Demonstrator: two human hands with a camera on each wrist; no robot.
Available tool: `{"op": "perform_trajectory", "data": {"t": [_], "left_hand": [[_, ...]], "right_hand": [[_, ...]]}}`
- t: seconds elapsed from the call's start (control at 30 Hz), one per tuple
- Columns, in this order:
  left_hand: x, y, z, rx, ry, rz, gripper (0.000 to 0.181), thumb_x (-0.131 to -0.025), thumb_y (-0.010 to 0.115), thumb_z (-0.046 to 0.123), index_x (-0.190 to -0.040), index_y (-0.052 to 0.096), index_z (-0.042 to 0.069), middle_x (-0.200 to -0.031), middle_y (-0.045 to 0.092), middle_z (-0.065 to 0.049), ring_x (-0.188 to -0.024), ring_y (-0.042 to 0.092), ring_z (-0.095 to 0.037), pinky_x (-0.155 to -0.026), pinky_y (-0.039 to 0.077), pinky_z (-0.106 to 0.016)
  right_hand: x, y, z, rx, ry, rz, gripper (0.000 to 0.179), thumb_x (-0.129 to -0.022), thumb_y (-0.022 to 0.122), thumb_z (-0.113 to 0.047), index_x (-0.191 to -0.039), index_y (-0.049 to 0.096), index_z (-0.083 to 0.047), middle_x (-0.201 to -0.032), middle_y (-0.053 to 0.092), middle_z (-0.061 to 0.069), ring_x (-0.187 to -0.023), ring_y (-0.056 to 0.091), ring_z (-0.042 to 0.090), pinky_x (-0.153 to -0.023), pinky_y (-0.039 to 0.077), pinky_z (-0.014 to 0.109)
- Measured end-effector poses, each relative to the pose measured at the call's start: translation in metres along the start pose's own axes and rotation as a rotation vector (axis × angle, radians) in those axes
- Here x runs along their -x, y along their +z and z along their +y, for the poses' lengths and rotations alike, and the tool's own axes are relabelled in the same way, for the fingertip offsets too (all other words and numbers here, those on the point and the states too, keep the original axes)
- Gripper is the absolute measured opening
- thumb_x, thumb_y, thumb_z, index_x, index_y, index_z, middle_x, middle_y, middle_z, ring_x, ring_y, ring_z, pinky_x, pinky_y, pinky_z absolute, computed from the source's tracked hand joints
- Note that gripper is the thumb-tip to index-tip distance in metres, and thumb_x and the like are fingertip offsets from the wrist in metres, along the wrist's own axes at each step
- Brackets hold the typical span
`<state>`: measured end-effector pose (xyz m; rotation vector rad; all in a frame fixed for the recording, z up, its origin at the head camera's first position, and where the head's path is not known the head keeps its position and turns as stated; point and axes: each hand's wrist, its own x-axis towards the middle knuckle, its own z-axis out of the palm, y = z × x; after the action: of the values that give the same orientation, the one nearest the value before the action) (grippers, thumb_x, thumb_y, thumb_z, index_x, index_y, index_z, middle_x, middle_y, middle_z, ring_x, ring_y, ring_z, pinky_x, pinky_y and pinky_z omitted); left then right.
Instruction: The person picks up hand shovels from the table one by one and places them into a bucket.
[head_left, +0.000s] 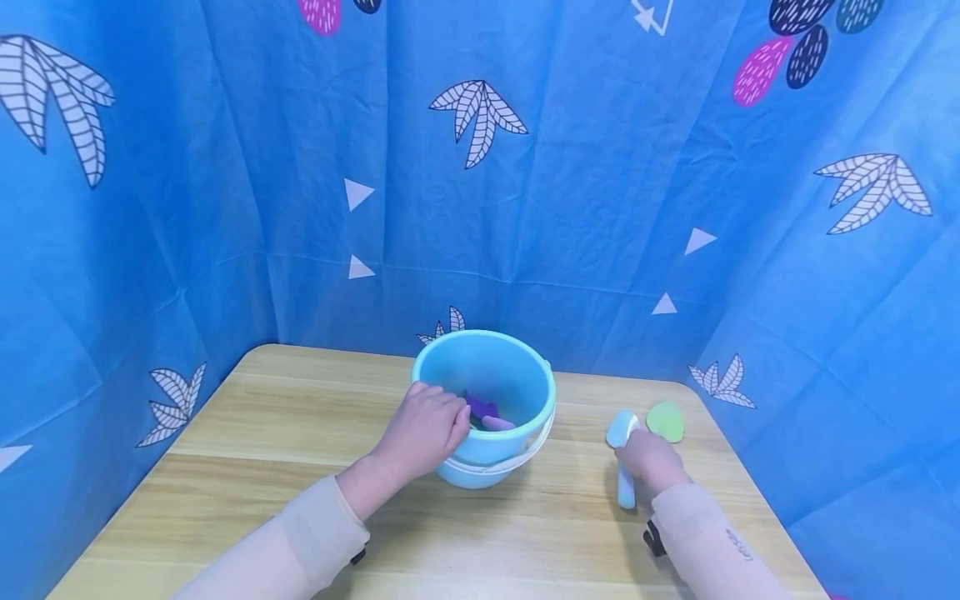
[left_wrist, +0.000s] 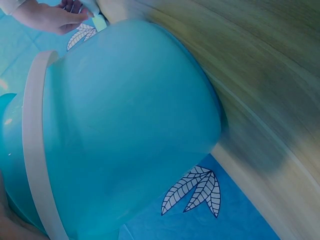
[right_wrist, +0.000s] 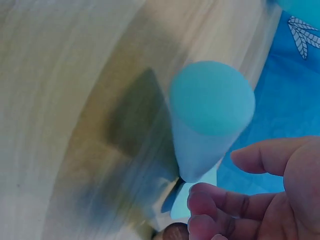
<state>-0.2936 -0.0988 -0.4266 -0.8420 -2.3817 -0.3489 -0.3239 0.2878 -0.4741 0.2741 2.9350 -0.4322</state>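
At lower right, the shovel (head_left: 626, 490) should be pinched by reaching, empty, parted right fingers (right_wrist: 225, 201), bucket (head_left: 491, 450) gripped by left fingers (head_left: 439, 395).

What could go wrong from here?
The left grip is on the bucket at its near rim; pressing down or pulling might tip or drag it.
The right grip is at the blue toy, but its thumb stands apart from its fingertips in the right wrist view, so the toy might slip.
The green toy lies just beyond that grip, near the table corner; a stray knuckle could nudge it off.
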Motion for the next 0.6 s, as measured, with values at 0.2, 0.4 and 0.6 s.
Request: {"op": "perform_trajectory", "data": {"t": [0.2, 0.4, 0.6], "left_hand": [[-0.0001, 0.0000, -0.0003, 0.003, 0.003, 0.004, 0.030, -0.098, 0.053, 0.023, -0.068, 0.051, 0.023, -0.062, 0.047, 0.011, -0.065, 0.042, -0.011, -0.076, 0.038, -0.036], [0.0002, 0.0006, -0.0007, -0.007, 0.002, 0.001, 0.031, -0.099, 0.048, 0.026, -0.069, 0.052, 0.023, -0.064, 0.048, 0.012, -0.066, 0.042, -0.011, -0.076, 0.038, -0.035], [0.0001, 0.0013, -0.0013, -0.005, -0.004, -0.006, 0.031, -0.099, 0.049, 0.026, -0.068, 0.051, 0.024, -0.063, 0.046, 0.013, -0.066, 0.042, -0.010, -0.076, 0.038, -0.035]], "right_hand": [[0.0003, 0.0036, -0.0001, 0.007, 0.007, -0.010, 0.040, -0.095, 0.056, -0.022, -0.117, 0.060, 0.011, -0.093, 0.062, 0.018, -0.082, 0.058, 0.030, -0.082, 0.049, 0.052], [0.0005, 0.0064, -0.0010, 0.065, 0.002, 0.004, 0.039, -0.094, 0.059, -0.025, -0.113, 0.063, 0.009, -0.096, 0.061, 0.022, -0.087, 0.057, 0.034, -0.081, 0.049, 0.054], [0.0019, 0.0102, -0.0025, 0.082, 0.028, 0.002, 0.038, -0.092, 0.062, -0.026, -0.108, 0.065, 0.009, -0.109, 0.055, 0.032, -0.098, 0.052, 0.040, -0.080, 0.050, 0.055]]}}
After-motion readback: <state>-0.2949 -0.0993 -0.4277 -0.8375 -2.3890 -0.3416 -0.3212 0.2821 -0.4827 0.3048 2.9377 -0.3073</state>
